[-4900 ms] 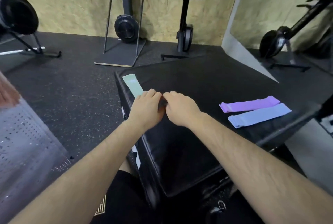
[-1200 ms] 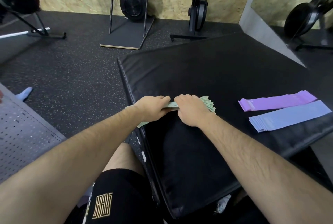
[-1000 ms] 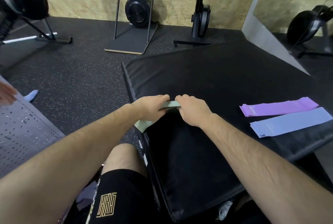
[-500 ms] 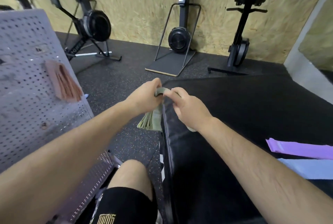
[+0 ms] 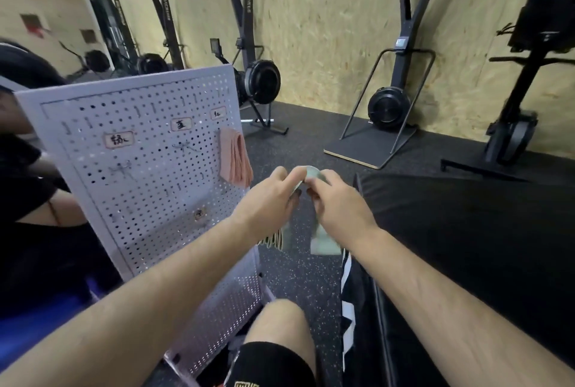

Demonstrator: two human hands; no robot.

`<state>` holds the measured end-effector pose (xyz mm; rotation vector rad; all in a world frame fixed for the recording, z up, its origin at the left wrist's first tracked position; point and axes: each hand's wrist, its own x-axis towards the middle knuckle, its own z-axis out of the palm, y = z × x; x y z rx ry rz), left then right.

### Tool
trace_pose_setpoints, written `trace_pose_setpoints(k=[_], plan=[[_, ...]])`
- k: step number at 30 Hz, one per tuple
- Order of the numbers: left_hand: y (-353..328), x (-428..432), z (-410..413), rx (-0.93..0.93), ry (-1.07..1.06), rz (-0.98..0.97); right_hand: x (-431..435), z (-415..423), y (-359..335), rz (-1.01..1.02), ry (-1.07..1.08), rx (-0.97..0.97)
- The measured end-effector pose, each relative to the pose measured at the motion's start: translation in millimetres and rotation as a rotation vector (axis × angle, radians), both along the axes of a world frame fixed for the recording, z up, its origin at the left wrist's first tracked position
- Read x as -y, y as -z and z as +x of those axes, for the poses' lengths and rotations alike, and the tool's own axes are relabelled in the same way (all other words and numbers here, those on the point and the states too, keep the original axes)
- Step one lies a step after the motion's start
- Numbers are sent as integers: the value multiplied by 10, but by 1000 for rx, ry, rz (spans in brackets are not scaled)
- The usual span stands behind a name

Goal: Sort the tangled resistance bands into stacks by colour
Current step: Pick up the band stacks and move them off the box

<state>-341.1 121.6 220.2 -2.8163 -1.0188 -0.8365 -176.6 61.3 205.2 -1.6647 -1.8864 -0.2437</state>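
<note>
A bundle of pale green resistance bands (image 5: pixel 325 242) hangs folded in the air between the pegboard and the black mat. My left hand (image 5: pixel 269 201) and my right hand (image 5: pixel 337 206) both pinch it at the fold on top, and its loose ends dangle below the hands. A stack of pink bands (image 5: pixel 235 156) hangs on a hook at the upper right of the white pegboard (image 5: pixel 149 175). Labels with handwritten characters sit on the pegboard above bare hooks. The purple and blue stacks are out of view.
The black padded mat (image 5: pixel 466 246) lies to the right, its edge just under my right wrist. Another person (image 5: pixel 28 200) in black sits at the far left behind the pegboard. Ski and rowing machines (image 5: pixel 389 106) stand along the chipboard wall. My knee (image 5: pixel 280 318) is below.
My hands gathered the green bands off the mat, lifted them as a folded bundle and carried them left towards the pegboard. My view turned left, so the purple and blue stacks left the frame.
</note>
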Motion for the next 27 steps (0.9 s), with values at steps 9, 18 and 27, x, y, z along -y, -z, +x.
trace_pose_setpoints(k=[9, 18, 27], plan=[[-87, 2, -835, -138, -31, 274, -218, -687, -289, 114, -165, -112], [-314, 155, -1646, -403, -337, 633, -430, -1519, -635, 93, -398, -100], [-569, 20, -2411, -96, -630, 460, -793, -2123, -871, 78, -538, -18]])
